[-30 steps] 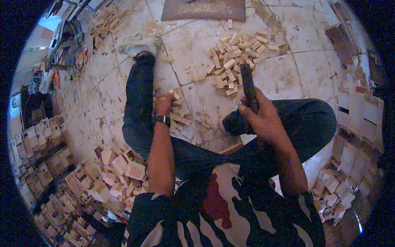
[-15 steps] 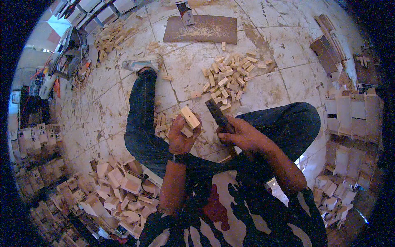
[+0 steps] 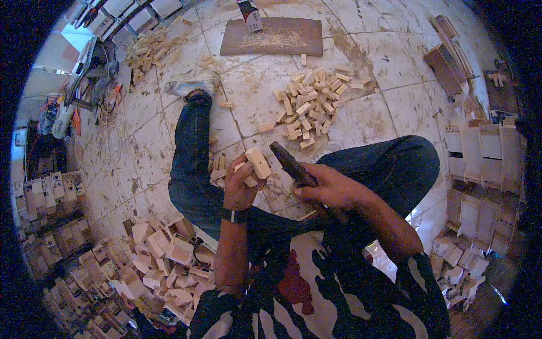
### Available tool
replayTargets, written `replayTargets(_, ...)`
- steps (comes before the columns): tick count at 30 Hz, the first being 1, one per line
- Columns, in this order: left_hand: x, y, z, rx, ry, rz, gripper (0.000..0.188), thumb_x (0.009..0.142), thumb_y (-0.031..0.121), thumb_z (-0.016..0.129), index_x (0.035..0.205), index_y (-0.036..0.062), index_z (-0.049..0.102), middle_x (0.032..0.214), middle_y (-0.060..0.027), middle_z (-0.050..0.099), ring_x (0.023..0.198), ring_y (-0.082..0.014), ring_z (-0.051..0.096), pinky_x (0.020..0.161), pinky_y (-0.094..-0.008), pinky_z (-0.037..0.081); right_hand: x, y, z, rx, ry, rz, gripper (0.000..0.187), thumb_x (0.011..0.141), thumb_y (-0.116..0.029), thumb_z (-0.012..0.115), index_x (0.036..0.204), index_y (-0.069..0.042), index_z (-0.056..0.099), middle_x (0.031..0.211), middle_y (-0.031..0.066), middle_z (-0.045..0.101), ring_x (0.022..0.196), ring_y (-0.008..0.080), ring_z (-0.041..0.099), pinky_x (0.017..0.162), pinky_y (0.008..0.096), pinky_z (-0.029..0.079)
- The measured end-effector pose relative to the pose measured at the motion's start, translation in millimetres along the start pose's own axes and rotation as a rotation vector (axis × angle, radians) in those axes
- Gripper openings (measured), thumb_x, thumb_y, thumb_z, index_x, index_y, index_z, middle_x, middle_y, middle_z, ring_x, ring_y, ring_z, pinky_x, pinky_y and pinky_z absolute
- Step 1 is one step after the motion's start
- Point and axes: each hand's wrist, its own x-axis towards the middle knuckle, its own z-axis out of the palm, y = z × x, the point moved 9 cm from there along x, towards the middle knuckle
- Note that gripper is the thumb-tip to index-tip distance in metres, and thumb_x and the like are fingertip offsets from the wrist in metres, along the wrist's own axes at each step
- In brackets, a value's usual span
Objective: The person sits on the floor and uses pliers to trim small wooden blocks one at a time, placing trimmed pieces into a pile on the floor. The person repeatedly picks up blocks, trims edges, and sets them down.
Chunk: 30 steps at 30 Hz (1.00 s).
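Note:
My left hand (image 3: pixel 238 191) is closed round a pale wooden block (image 3: pixel 259 164) that has a small dark hole in its face. Below it, another light wood piece (image 3: pixel 249 180) shows between the fingers. My right hand (image 3: pixel 333 187) grips a dark, flat, bar-shaped tool (image 3: pixel 289 164); its exact kind is unclear. The tool's end points up and left, a short gap from the block. Beyond my hands a heap of similar small blocks (image 3: pixel 307 104) lies on the tiled floor. A smaller group of blocks (image 3: pixel 217 169) sits beside my left hand, partly hidden by it.
A brown board (image 3: pixel 271 38) strewn with wood shavings lies at the far side, a can-like container (image 3: pixel 250 16) on it. More blocks (image 3: pixel 149 51) lie far left. Wood offcuts (image 3: pixel 169 254) pile up near left, stacked wooden parts (image 3: pixel 480 152) at right. My legs flank the work.
The block in my left hand has tipped more upright and shifted slightly left. The tool in my right hand has swung left and lower, nearer the block. The whole view has shifted slightly.

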Motion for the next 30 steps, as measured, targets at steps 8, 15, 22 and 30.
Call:
replayTargets(8,2.1,0.6,7.2,-0.089,0.011,-0.024,0.043,0.08,0.022,0.062,0.116,0.0023,0.051,0.102,-0.0116,0.061,0.089,-0.0229,0.063,0.07,-0.0338,0.055,1.8,-6.9,-3.7,-0.08,0.056,-0.099,0.041,0.084,-0.022,0.061,0.117,-0.001,0.048,0.085,0.004,0.057,0.077,0.0123,0.051,0.068,0.0281,0.045)
replayTargets(15,2.2,-3.4,25.7,-0.241,-0.075,-0.06,0.044,0.082,0.024,0.057,0.116,-0.0008,0.049,0.099,-0.0135,0.062,0.087,-0.0228,0.063,0.069,-0.0305,0.055,4.2,-9.7,-7.8,-0.235,0.143,-0.198,0.046,0.083,-0.017,0.059,0.124,-0.001,0.044,0.089,0.0067,0.059,0.079,0.0161,0.053,0.073,0.0317,0.046)
replayTargets(22,-2.0,10.0,39.3,-0.081,-0.078,-0.042,0.045,0.084,0.03,0.057,0.118,0.0017,0.049,0.093,-0.0126,0.064,0.075,-0.0185,0.064,0.051,-0.0245,0.048,3.6,-10.7,-12.6,-0.471,0.283,-0.189,0.051,0.082,-0.011,0.056,0.129,-0.001,0.038,0.093,0.0211,0.061,0.085,0.033,0.061,0.077,0.0397,0.047)
replayTargets(30,-6.1,11.7,34.8,0.328,0.139,-0.079,0.036,0.091,0.035,0.049,0.112,0.0059,0.054,0.089,-0.0066,0.064,0.062,-0.0108,0.059,0.044,-0.0213,0.042,7.5,-7.1,-14.0,-0.629,0.339,-0.163,0.057,0.081,-0.01,0.055,0.133,-0.002,0.033,0.097,0.0232,0.06,0.089,0.0391,0.058,0.08,0.0438,0.046)
